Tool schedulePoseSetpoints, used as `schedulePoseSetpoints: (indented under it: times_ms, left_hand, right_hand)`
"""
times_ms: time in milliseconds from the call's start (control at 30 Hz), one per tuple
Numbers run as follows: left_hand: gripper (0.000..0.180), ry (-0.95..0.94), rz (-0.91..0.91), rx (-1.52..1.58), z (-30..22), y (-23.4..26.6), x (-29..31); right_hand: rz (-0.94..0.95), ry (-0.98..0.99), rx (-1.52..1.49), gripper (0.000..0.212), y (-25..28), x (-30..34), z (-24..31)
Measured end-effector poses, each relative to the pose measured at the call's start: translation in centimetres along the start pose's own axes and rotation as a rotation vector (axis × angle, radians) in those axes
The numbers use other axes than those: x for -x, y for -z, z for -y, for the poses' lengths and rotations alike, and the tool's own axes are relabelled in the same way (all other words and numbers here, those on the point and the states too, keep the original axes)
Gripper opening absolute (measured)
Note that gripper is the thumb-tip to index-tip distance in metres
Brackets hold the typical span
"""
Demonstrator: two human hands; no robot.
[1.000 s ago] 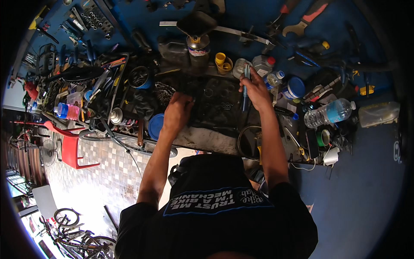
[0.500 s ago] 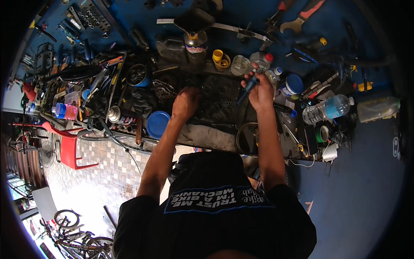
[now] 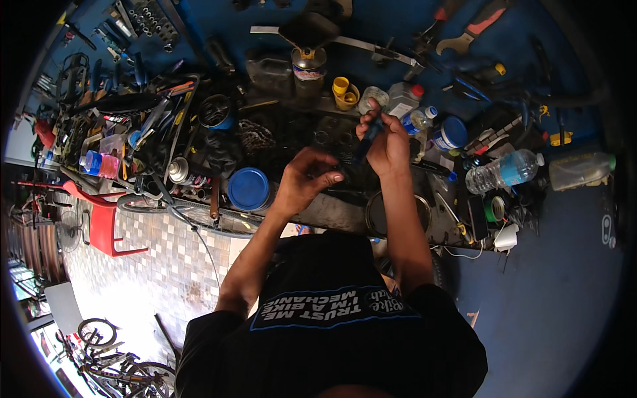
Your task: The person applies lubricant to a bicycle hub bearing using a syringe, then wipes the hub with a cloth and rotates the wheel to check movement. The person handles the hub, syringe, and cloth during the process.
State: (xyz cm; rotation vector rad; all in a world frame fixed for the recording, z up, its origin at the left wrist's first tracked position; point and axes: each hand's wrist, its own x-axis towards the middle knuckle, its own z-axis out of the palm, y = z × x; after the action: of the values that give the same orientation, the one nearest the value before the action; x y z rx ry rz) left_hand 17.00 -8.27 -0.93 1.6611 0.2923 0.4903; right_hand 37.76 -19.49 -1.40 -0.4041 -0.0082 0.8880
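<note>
My right hand (image 3: 386, 142) is raised over the workbench, its fingers closed around a slim blue tool (image 3: 367, 142). The tool slants down to the left, its dark lower end sticking out past the fingers; its exact kind is unclear. To the left, my left hand (image 3: 309, 180) hovers above the bench's front part with curved fingers and the thumb apart from them. I make out nothing between them, though the gap is dark. Behind my hands lies the dark greasy bench top (image 3: 312, 139) with small ring-like parts and a coiled chain (image 3: 255, 134).
A blue-lidded tub (image 3: 248, 189) and a spray can (image 3: 179, 170) stand left of my left hand. Yellow cups (image 3: 341, 86), a red-capped bottle (image 3: 403, 99) and a blue-lidded jar (image 3: 451, 132) sit behind and right. A round pan (image 3: 377, 213) is below my right forearm. Tools crowd the left side.
My left hand has lifted off the bench and come right and nearer, its thumb and fingers now showing. My right hand, still holding the blue tool, has shifted slightly left.
</note>
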Motion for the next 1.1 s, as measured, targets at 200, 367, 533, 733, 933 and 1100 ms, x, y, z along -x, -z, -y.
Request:
schedulePoseSetpoints:
  times_ms: [200, 367, 533, 733, 933, 1100]
  left_hand:
    - [0.037, -0.088, -0.021, -0.060, -0.2, -0.3, -0.2]
    - [0.042, -0.120, -0.074, -0.101, -0.7, -0.4, -0.3]
    - [0.046, -0.252, -0.141, -0.263, 0.3, 0.1, -0.7]
    - [0.046, -0.047, -0.207, -0.321, 2.8, 1.6, 0.7]
    - [0.047, 0.012, -0.192, -0.274, 5.6, 1.8, 3.6]
    - [0.050, -0.083, -0.198, -0.355, 3.8, 2.9, 4.7]
  right_hand:
    - [-0.029, -0.030, -0.001, 0.038, -0.4, 0.7, -1.1]
    - [-0.030, 0.006, 0.080, 0.042, -1.0, 1.7, -2.3]
    - [0.049, -0.101, -0.032, 0.041, -0.1, 1.9, -1.8]
    - [-0.065, 0.298, 0.357, 0.039, -0.8, 2.9, 0.4]
    - [-0.253, 0.298, 1.089, 0.047, 6.1, 0.3, -0.2]
    - [-0.231, 0.347, 1.982, 0.058, 13.3, -2.6, -1.3]
